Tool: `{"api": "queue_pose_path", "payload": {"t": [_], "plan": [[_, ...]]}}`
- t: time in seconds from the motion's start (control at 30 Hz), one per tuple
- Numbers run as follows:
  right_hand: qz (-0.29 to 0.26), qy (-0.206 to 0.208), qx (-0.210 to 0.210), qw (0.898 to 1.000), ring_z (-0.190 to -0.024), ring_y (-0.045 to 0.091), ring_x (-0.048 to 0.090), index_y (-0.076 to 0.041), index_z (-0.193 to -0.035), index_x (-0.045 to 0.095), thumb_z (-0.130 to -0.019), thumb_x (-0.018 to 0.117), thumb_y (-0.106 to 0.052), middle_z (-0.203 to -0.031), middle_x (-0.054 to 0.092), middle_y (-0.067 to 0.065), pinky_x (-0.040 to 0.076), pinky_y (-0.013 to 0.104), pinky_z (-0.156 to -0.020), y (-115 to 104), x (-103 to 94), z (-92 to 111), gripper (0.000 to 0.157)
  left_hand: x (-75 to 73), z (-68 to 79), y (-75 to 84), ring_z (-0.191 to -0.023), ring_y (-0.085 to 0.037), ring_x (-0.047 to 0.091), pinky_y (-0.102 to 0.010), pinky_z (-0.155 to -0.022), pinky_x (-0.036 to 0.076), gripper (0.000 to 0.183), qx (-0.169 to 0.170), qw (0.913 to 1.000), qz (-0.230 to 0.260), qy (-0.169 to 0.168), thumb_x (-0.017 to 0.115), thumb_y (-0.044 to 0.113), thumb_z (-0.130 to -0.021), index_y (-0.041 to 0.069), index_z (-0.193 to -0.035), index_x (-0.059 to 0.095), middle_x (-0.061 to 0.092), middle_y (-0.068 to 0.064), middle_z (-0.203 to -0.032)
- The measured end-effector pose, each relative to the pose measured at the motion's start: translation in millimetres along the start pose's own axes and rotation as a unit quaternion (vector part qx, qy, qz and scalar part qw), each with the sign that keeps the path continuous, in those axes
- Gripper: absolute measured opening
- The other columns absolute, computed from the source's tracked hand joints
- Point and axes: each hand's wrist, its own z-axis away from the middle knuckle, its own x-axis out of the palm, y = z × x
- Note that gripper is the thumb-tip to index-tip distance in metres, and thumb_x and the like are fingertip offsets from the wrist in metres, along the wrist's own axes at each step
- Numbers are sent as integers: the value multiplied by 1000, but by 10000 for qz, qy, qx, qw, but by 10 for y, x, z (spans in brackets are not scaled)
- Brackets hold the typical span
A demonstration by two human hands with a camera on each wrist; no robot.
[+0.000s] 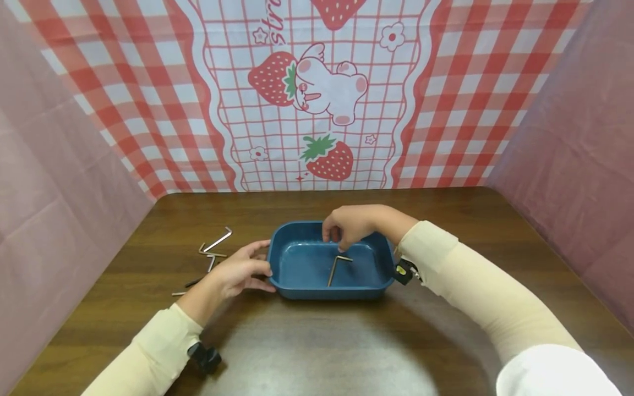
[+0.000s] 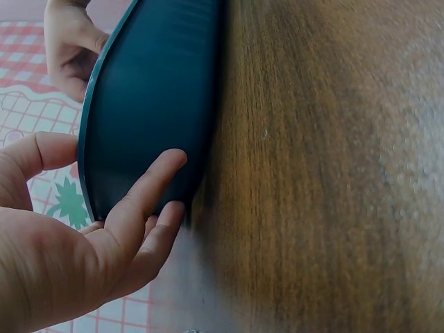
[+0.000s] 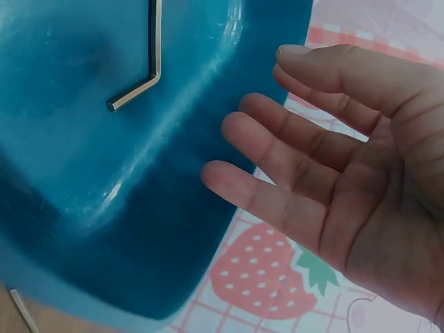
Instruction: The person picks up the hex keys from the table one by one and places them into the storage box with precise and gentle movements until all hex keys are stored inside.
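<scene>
A blue rectangular basin [image 1: 329,294] stands on the wooden table. My left hand [image 1: 242,271] holds its left end, with one digit at the rim and other fingers against the outer wall [image 2: 156,83] in the left wrist view. Inside, a brass-coloured hex key [image 1: 333,270] lies on the floor of the basin; the right wrist view shows the bend of this hex key [image 3: 158,52]. Above the far part of the basin hovers my right hand [image 1: 349,223]. Its fingers [image 3: 239,184] are loosely bent and apart, with nothing between them.
Several more hex keys lie left of the basin, among them a silver one [image 1: 217,241], a brass one [image 1: 213,254] and a black one [image 1: 193,282] partly behind my left forearm. A strawberry-print cloth [image 1: 317,121] hangs behind the table [image 1: 317,341], with pink cloth on both sides.
</scene>
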Motion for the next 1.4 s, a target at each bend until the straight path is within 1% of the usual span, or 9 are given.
{"api": "queue_pose_path", "payload": {"t": [0.2, 0.37, 0.53, 0.67, 0.83, 1.03, 1.13, 1.27, 1.4], "plan": [[92, 229, -91, 9997, -91, 16, 60, -12, -112, 67, -83, 73, -9, -106, 66, 9, 54, 32, -79, -31, 33, 166, 30, -8, 16, 2, -88, -33, 60, -57, -80, 55, 83, 6, 10000, -5, -20, 50, -12, -76, -2, -152, 15, 36, -37, -135], [93, 656, -131, 9977, -85, 15, 60, -12, -108, 68, -82, 74, -7, -99, 66, 3, 55, 29, -73, -16, 55, 309, 27, -10, 16, -8, -87, -32, 61, -57, -80, 55, 84, 36, 10000, 10, -47, 49, -12, -76, -2, -152, 14, 36, -36, -134], [13, 1114, -283, 9934, -79, 14, 59, -10, -106, 69, -81, 75, -6, -97, 67, 4, 54, 27, -68, 54, 75, 449, 26, -16, 14, -28, -88, -31, 61, -57, -81, 55, 84, 59, 9999, 45, -69, 48, -12, -77, -1, -153, 12, 36, -37, -135], [20, 1527, -357, 9876, -80, 16, 61, -9, -104, 70, -80, 75, -5, -98, 68, 4, 54, 29, -69, 111, 96, 584, 24, -13, 17, -37, -89, -32, 62, -57, -81, 54, 84, 67, 9999, 79, -63, 48, -13, -77, -1, -153, 12, 35, -38, -135], [64, 2083, -179, 9779, -85, 20, 64, -7, -103, 71, -81, 75, -4, -100, 68, 5, 56, 31, -71, 177, 145, 777, 23, -5, 22, -37, -89, -33, 62, -57, -80, 55, 85, 63, 9999, 90, -24, 48, -13, -77, -1, -153, 13, 36, -38, -136], [123, 2583, -75, 9660, -79, 15, 63, -5, -102, 71, -79, 75, 0, -98, 68, 8, 58, 31, -68, 284, 238, 996, 23, -9, 24, -41, -91, -34, 63, -57, -81, 55, 85, 70, 9999, 129, -64, 49, -13, -77, -1, -153, 13, 34, -38, -138], [186, 2750, -82, 9612, -78, 13, 64, -4, -101, 71, -78, 75, 0, -96, 68, 8, 59, 34, -68, 328, 275, 1076, 24, -17, 30, -42, -92, -33, 62, -57, -81, 54, 85, 80, 9998, 138, -78, 49, -13, -78, -1, -153, 12, 33, -38, -139], [267, 2907, -19, 9564, -78, 16, 64, -5, -101, 71, -77, 76, 1, -95, 68, 7, 59, 36, -69, 375, 308, 1177, 25, -23, 35, -50, -91, -32, 62, -57, -82, 54, 84, 100, 9998, 151, -94, 49, -13, -78, -1, -153, 12, 34, -38, -137], [315, 2896, 152, 9565, -79, 15, 63, -5, -101, 71, -76, 76, 2, -95, 67, 4, 58, 33, -69, 408, 340, 1298, 26, -15, 31, -59, -90, -32, 63, -57, -82, 54, 84, 108, 9998, 161, -110, 50, -12, -78, -1, -153, 13, 35, -38, -136]]}}
